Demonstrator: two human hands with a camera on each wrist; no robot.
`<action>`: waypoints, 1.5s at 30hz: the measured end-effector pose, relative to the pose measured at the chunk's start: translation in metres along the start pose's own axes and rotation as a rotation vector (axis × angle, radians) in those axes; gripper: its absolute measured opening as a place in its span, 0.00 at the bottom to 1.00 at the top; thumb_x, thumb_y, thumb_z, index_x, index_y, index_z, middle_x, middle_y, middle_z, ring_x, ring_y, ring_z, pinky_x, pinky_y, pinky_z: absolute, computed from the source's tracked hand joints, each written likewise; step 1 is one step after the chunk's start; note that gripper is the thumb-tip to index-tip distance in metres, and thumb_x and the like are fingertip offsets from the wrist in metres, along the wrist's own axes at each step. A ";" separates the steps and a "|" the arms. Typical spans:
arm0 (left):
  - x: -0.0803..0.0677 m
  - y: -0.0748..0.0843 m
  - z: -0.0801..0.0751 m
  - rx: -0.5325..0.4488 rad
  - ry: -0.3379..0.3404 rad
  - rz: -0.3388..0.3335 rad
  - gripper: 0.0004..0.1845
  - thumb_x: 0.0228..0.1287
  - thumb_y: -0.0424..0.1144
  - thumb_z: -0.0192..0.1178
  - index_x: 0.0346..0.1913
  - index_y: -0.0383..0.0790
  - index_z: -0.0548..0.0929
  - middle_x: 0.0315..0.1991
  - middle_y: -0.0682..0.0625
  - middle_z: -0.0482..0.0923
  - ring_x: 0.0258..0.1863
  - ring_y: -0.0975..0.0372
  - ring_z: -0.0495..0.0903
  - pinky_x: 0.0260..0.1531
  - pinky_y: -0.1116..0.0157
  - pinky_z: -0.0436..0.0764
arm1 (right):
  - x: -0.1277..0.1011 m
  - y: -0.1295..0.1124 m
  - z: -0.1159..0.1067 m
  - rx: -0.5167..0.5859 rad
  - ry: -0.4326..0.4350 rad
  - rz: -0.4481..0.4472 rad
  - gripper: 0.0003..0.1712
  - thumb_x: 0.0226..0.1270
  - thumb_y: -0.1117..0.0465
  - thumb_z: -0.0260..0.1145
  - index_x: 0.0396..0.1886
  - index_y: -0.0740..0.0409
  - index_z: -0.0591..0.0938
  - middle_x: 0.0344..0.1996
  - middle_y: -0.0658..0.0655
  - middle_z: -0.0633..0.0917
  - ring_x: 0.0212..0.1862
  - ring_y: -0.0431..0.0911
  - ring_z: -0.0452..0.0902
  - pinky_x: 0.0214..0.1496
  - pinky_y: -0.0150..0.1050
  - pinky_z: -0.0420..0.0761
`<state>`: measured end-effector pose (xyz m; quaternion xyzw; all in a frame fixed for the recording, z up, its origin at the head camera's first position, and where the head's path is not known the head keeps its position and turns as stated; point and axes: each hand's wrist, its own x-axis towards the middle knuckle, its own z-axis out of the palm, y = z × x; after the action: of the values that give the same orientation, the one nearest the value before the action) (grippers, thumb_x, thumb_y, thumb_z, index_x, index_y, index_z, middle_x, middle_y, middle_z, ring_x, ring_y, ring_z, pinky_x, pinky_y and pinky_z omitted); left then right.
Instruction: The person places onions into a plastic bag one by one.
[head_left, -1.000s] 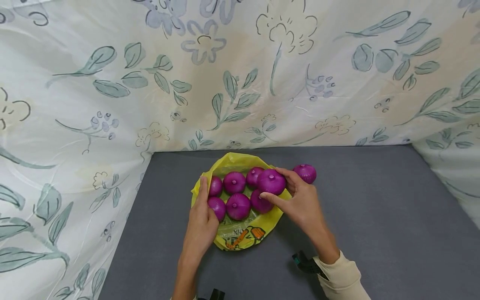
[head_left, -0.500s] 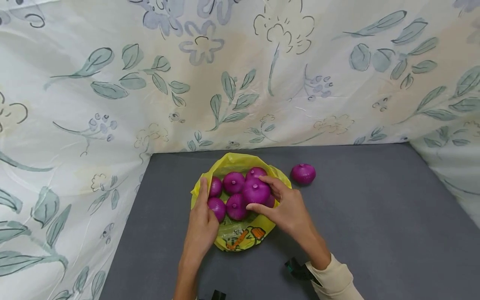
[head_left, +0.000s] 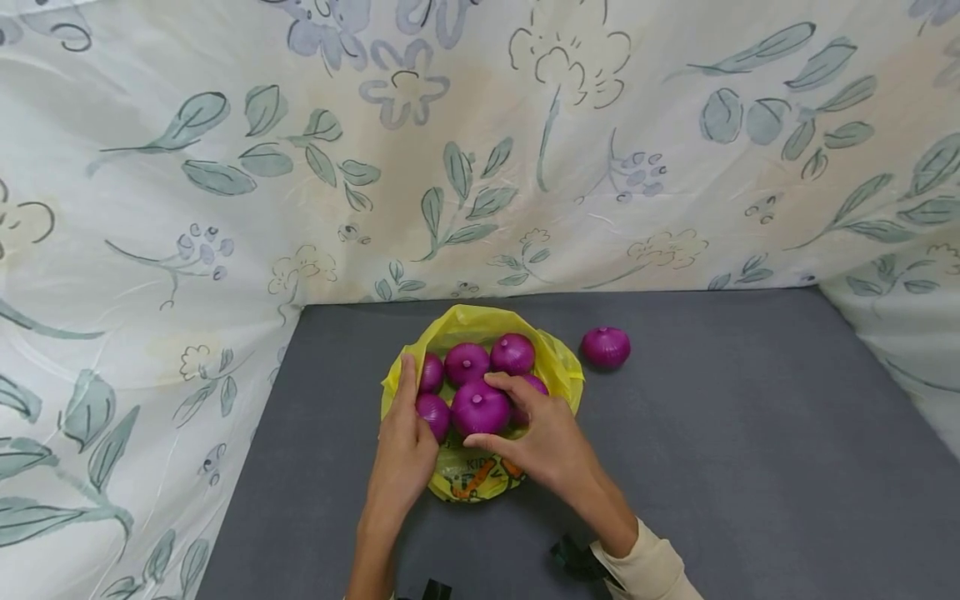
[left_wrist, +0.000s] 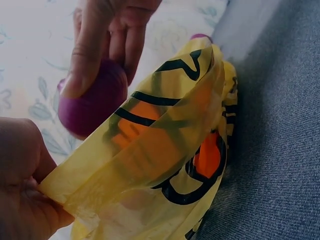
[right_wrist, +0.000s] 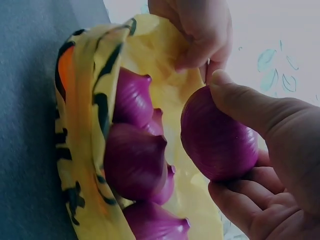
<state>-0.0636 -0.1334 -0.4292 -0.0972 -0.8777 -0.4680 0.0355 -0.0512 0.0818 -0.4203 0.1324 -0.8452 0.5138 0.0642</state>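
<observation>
A yellow plastic bag (head_left: 562, 358) with orange and black print stands open-mouthed on the table, with several purple onions (head_left: 467, 363) inside. My left hand (head_left: 405, 454) pinches the bag's left rim between thumb and fingers; the left wrist view shows the stretched plastic (left_wrist: 145, 170) from outside. Over the bag's mouth, my right hand (head_left: 555, 446) holds a purple onion (head_left: 480, 408) between thumb and fingers. In the right wrist view this onion (right_wrist: 217, 135) is apart from the onions in the bag (right_wrist: 135, 160). From the head view it partly hides those beneath it.
One more purple onion (head_left: 606, 348) lies on the dark grey tabletop (head_left: 750, 450), right of the bag. A floral cloth (head_left: 465, 192) hangs behind the table and along its sides.
My right hand has carried its onion leftward and toward me over the bag, uncovering the onion at the bag's back right. My left hand keeps its grip on the rim.
</observation>
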 end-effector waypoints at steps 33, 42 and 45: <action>-0.002 -0.002 -0.002 -0.062 -0.002 -0.028 0.40 0.78 0.25 0.45 0.87 0.45 0.46 0.86 0.52 0.48 0.83 0.56 0.52 0.78 0.48 0.59 | -0.009 0.007 0.040 -0.099 -0.235 -0.118 0.46 0.56 0.47 0.85 0.72 0.54 0.78 0.57 0.49 0.89 0.44 0.35 0.87 0.53 0.39 0.87; -0.002 -0.002 -0.002 -0.042 -0.001 -0.045 0.40 0.78 0.25 0.46 0.87 0.46 0.47 0.86 0.54 0.49 0.83 0.55 0.54 0.77 0.46 0.60 | -0.008 0.015 0.042 -0.120 -0.273 -0.161 0.46 0.55 0.46 0.85 0.73 0.50 0.78 0.64 0.46 0.85 0.55 0.37 0.85 0.60 0.38 0.83; -0.002 -0.004 -0.001 -0.033 -0.001 -0.032 0.40 0.78 0.24 0.46 0.87 0.44 0.47 0.86 0.51 0.47 0.84 0.54 0.52 0.78 0.45 0.59 | -0.007 0.020 0.043 -0.129 -0.289 -0.184 0.47 0.54 0.46 0.85 0.73 0.50 0.78 0.65 0.47 0.85 0.59 0.39 0.84 0.62 0.39 0.82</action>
<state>-0.0622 -0.1366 -0.4319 -0.0839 -0.8712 -0.4829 0.0261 -0.0487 0.0532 -0.4590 0.2771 -0.8612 0.4260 -0.0025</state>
